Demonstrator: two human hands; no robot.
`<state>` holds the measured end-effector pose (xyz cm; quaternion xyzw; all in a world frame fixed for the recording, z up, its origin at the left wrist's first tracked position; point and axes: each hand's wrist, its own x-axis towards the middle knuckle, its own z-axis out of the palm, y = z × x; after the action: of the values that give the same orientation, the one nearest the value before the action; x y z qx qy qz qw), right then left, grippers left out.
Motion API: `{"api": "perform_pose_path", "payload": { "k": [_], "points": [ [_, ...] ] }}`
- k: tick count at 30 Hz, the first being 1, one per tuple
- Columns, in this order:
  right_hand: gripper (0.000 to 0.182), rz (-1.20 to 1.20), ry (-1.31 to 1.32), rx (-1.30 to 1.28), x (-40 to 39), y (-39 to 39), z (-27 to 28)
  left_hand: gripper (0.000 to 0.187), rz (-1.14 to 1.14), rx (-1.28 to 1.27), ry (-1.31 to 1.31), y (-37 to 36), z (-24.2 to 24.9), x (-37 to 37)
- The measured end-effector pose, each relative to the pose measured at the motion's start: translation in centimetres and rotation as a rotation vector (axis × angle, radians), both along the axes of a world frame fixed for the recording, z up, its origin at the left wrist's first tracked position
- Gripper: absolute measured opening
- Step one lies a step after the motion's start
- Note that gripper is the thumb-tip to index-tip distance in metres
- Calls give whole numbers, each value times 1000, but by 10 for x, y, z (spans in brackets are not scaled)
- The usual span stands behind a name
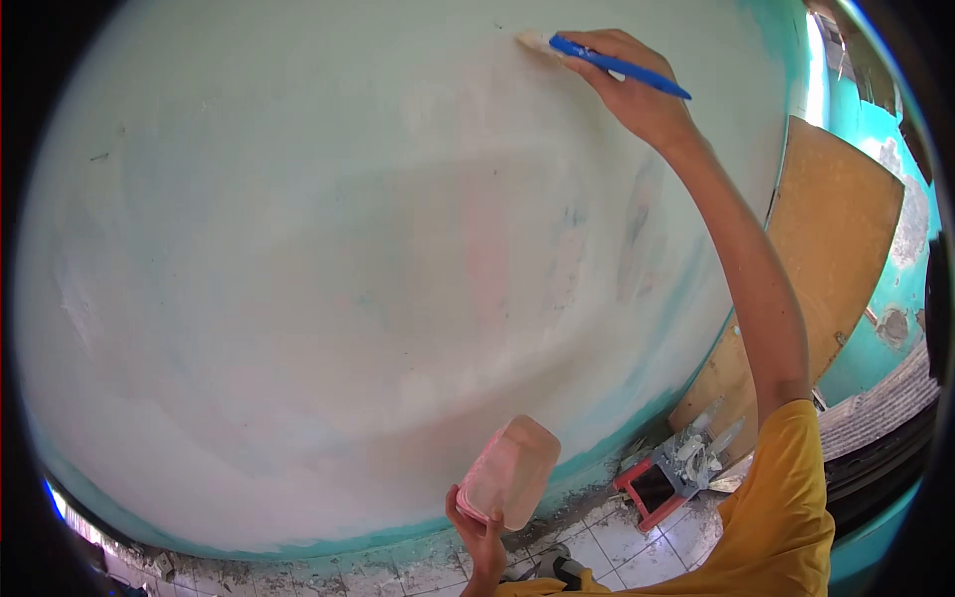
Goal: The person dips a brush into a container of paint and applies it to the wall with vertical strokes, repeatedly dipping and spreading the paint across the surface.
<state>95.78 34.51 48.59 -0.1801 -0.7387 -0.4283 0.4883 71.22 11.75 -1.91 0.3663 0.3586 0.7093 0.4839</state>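
Observation:
My right hand (637, 95) is raised high on the wall and closed around a paintbrush with a blue handle (637, 72). The brush's pale bristles (534, 41) meet or nearly meet the wall (328, 249), which carries uneven whitish paint over turquoise with faint pinkish streaks. Low in front of me, my left hand (481, 532) grips a rectangular plastic tub (512, 473) by its lower end. The tub is pinkish and tilted; what lies inside is hard to make out.
On the tiled floor (622, 547) at the lower right stands a red and grey step stool (657, 488) with paint-smeared tools on it. A brown board (836, 229) leans at the right, near a turquoise wall (856, 368) with peeling patches. Debris lines the wall's foot.

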Motion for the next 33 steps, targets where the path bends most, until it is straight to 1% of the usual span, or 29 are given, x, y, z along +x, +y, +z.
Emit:
{"api": "perform_pose_path", "payload": {
  "k": [2, 3, 4, 5, 6, 7, 8, 9, 10, 12, 13, 14, 15, 16, 17, 18, 20, 22, 23, 24, 25, 26, 27, 28, 29, 30, 32, 33],
  "points": [
    [17, 21, 56, -84, -9, -3, -5, 100, 9, 8, 8, -1, 0, -1],
    [18, 19, 9, -143, -8, 6, -25, 100, 11, -2, 12, -3, -1, -2],
    [22, -49, -104, -112, -5, 9, -53, 99, 14, -11, 13, -5, -1, -2],
    [26, -83, -148, -151, 0, 18, -90, 99, 15, -12, 8, -5, -2, -3],
    [26, -71, -226, -298, -2, 6, -121, 99, 22, -10, -3, -6, -2, -5],
    [27, -10, -268, -427, -3, -3, -154, 99, 28, -9, -14, -7, -3, -6],
    [28, -17, -342, -543, -5, -13, -175, 99, 30, -13, -20, -8, -4, -7],
    [26, -153, -431, -793, -13, -37, -174, 100, 39, -7, -19, -7, -4, -9],
    [26, -151, -434, -796, -15, -36, -171, 100, 49, -1, -16, -7, -4, -12],
    [22, 72, -355, -664, -9, -21, -154, 101, 55, -8, -15, -8, -1, -13],
    [21, 60, -238, -578, -8, -12, -132, 101, 58, -9, -15, -7, 1, -12],
    [23, -11, -193, -563, -13, -8, -99, 101, 56, -14, -12, -8, 2, -12],
    [23, -77, -181, -380, -14, 1, -67, 102, 60, -14, -12, -8, 1, -11],
    [20, -16, -175, -251, -19, -4, -36, 103, 65, -12, -14, -7, 1, -10],
    [20, 46, -46, -287, -23, -4, -13, 103, 65, -16, -12, -6, 1, -9],
    [23, -44, 9, -243, -31, -15, 1, 103, 55, -10, -5, -6, 1, -9],
    [23, -6, -21, -126, -40, -28, 16, 104, 45, -13, 6, -6, -1, -10],
    [25, -33, -55, -135, -29, -7, -16, 105, 57, -15, 23, -6, -2, -11],
    [27, -60, -95, -135, -22, 8, -40, 105, 54, -21, 25, -6, 0, -11],
    [30, -116, -105, -115, -17, 17, -80, 105, 56, -23, 20, -7, 3, -11],
    [33, -91, -100, -308, -16, 2, -119, 105, 59, -26, 16, -8, 6, -12],
    [36, -104, -141, -371, -11, 0, -158, 105, 57, -34, 19, -7, 8, -13],
    [36, -27, -176, -405, -11, -9, -193, 105, 65, -23, 27, -6, 9, -15],
    [36, -60, -213, -465, -13, -19, -225, 106, 73, -12, 33, -4, 11, -15],
    [36, -57, -216, -614, -14, -29, -252, 106, 71, -25, 33, -2, 13, -15],
    [36, -57, -214, -629, -13, -35, -273, 107, 70, -2, 32, 0, 17, -15],
    [36, 5, -64, -793, -13, -48, -304, 108, 70, 5, 35, 4, 23, -17],
    [36, 168, 84, -885, -11, -56, -312, 108, 74, 25, 39, 7, 25, -16]
  ]
}}
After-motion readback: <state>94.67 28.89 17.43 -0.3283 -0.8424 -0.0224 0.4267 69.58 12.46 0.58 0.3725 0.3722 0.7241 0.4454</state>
